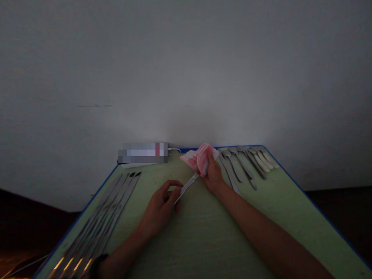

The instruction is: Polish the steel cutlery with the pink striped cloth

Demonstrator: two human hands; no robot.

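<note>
My left hand point(162, 205) pinches the handle end of a metal utensil point(186, 186) that lies slanted just above the green table point(209, 232). My right hand point(212, 172) is closed on a pink and white cloth point(199, 157), and the cloth wraps the utensil's far end. The end under the cloth is hidden, so I cannot tell what kind of utensil it is. Both forearms reach in from the near edge.
A row of several spoons and other cutlery point(247, 161) lies at the far right of the table. Several long metal pieces point(107, 217) lie side by side along the left edge. A blurred box with a white cable point(143, 152) sits at the far edge by the grey wall.
</note>
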